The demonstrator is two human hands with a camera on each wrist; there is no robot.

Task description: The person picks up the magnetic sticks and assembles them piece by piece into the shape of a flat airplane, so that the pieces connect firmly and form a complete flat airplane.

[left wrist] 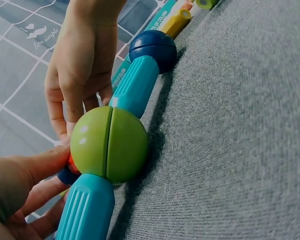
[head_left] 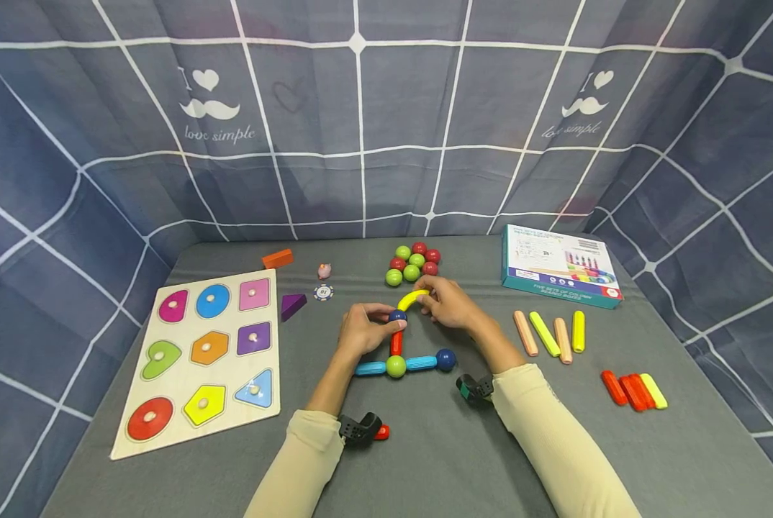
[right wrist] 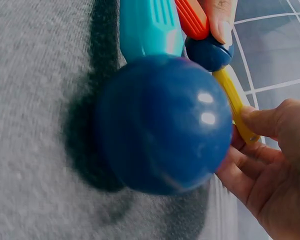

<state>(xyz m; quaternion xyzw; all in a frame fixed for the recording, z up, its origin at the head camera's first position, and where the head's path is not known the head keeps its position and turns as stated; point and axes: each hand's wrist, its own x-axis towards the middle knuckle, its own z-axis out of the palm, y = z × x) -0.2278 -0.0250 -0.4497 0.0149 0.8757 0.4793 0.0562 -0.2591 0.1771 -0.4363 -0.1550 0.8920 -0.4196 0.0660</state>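
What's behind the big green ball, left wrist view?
Past its left edge: a sliver of the red rod, part of a dark blue ball and the left hand. The rest of the rod is covered, including any join with the green ball.

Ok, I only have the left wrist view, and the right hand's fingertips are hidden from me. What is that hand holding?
Observer: The right hand pinches a curved yellow stick.
Operator: Got it. Any loose balls about?
Observer: Yes, a cluster of red and green balls lies beyond the curved yellow stick.
Operator: And off to the person's left?
Observer: A wooden shape board lies there.
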